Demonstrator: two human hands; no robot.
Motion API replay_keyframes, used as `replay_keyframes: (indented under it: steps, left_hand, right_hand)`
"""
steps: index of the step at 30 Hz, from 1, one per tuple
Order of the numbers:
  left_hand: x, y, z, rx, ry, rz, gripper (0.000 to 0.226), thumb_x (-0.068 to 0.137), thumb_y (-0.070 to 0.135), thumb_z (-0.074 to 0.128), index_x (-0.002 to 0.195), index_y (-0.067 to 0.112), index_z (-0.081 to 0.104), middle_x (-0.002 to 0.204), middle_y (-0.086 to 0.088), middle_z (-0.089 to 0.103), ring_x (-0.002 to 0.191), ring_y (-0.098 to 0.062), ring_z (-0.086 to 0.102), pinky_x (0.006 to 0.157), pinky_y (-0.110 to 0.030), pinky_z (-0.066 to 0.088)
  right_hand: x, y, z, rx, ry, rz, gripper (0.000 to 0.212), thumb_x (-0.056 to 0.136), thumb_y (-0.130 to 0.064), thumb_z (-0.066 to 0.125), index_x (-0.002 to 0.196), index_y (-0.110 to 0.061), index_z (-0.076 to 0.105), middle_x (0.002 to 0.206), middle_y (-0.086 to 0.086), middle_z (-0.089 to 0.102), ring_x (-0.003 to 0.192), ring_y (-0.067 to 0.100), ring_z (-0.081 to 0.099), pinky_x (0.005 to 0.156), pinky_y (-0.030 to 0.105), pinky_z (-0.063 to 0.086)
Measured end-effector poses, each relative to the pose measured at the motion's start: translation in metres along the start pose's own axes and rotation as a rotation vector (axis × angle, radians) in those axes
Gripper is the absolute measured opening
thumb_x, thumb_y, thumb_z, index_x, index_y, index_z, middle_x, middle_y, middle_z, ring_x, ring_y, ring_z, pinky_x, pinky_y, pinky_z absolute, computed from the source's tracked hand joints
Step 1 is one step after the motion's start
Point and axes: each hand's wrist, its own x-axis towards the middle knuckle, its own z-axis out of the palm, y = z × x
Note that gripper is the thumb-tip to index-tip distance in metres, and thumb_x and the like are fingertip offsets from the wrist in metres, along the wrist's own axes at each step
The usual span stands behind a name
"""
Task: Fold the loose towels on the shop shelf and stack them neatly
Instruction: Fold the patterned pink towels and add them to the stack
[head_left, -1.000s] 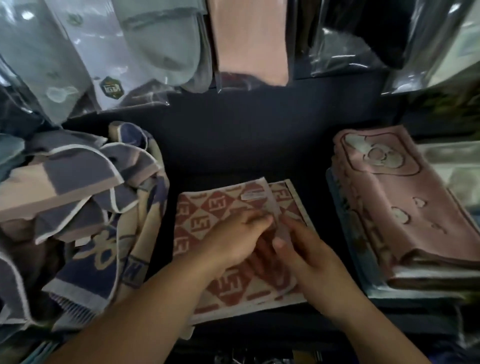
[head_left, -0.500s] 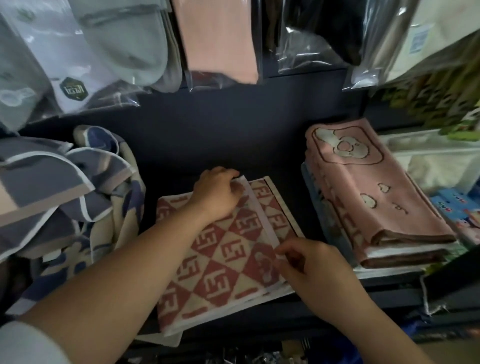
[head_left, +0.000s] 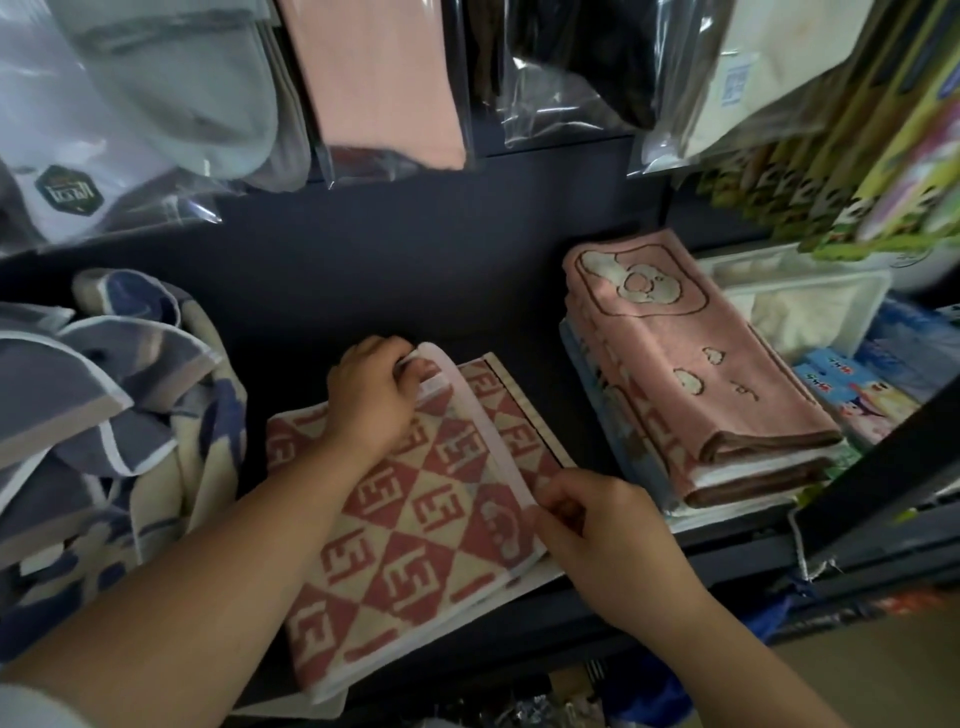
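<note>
A red-and-cream checked towel (head_left: 410, 540) lies folded on the dark shelf (head_left: 395, 291) in the middle. My left hand (head_left: 371, 397) grips its far corner, where the top layer's white hem curls up. My right hand (head_left: 602, 525) pinches the same hem at the near right edge. A lower layer of the towel shows to the right of the lifted hem. A neat stack topped by a pink towel (head_left: 696, 364) with cream shapes sits to the right.
A loose heap of blue, grey and cream towels (head_left: 104, 426) fills the left. Bagged goods hang above the shelf (head_left: 374, 78). Colourful packets (head_left: 872, 395) and a white box (head_left: 800, 301) lie at the far right behind a dark upright.
My hands have moved apart along the hem: the left went to the far corner, the right to the near edge. The hem is now raised a little off the layer below.
</note>
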Motion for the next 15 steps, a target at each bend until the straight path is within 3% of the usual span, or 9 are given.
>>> replay_keyframes:
  steps: [3, 6, 9, 12, 15]
  left_hand:
    - [0.014, 0.016, -0.016, -0.064, 0.104, 0.053, 0.017, 0.096, 0.029, 0.060, 0.084, 0.017, 0.059, 0.088, -0.001, 0.059, 0.087, -0.028, 0.057, 0.078, -0.042, 0.047]
    - [0.034, 0.038, -0.022, -0.053, 0.114, 0.080, 0.020, 0.096, 0.029, 0.060, 0.078, 0.020, 0.054, 0.082, 0.003, 0.057, 0.082, -0.024, 0.056, 0.073, -0.038, 0.043]
    - [0.046, 0.058, -0.002, 0.002, -0.034, 0.053, 0.021, 0.095, 0.034, 0.061, 0.082, 0.018, 0.059, 0.088, 0.000, 0.059, 0.085, -0.026, 0.058, 0.076, -0.041, 0.048]
    - [0.044, 0.069, 0.028, 0.065, -0.218, 0.077, 0.020, 0.096, 0.037, 0.059, 0.091, 0.019, 0.065, 0.098, -0.007, 0.061, 0.092, -0.031, 0.060, 0.079, -0.042, 0.050]
    - [0.035, 0.065, 0.051, 0.145, -0.301, 0.067, 0.018, 0.097, 0.030, 0.055, 0.104, 0.018, 0.067, 0.110, -0.012, 0.061, 0.104, -0.035, 0.058, 0.085, -0.043, 0.049]
  right_hand:
    - [-0.011, -0.013, -0.010, 0.102, 0.056, -0.056, 0.010, 0.094, -0.027, 0.067, 0.093, -0.036, 0.062, 0.067, 0.001, 0.064, 0.051, 0.015, 0.056, 0.051, 0.033, 0.049]
    - [-0.022, -0.021, -0.022, 0.121, 0.152, -0.111, 0.016, 0.097, -0.027, 0.059, 0.103, -0.041, 0.057, 0.070, -0.003, 0.065, 0.057, 0.015, 0.063, 0.051, 0.036, 0.052]
    - [-0.023, -0.012, -0.028, -0.125, 0.256, -0.159, 0.012, 0.097, -0.029, 0.052, 0.093, -0.034, 0.062, 0.076, -0.012, 0.059, 0.061, 0.011, 0.058, 0.050, 0.031, 0.049]
    - [-0.022, 0.000, -0.022, -0.441, 0.183, -0.075, 0.007, 0.094, -0.019, 0.062, 0.092, -0.025, 0.065, 0.089, -0.007, 0.058, 0.063, 0.017, 0.061, 0.052, 0.035, 0.053]
    - [-0.022, 0.005, -0.015, -0.547, 0.086, 0.007, 0.025, 0.074, -0.008, 0.081, 0.075, -0.024, 0.061, 0.081, -0.005, 0.054, 0.048, 0.016, 0.055, 0.038, 0.023, 0.032]
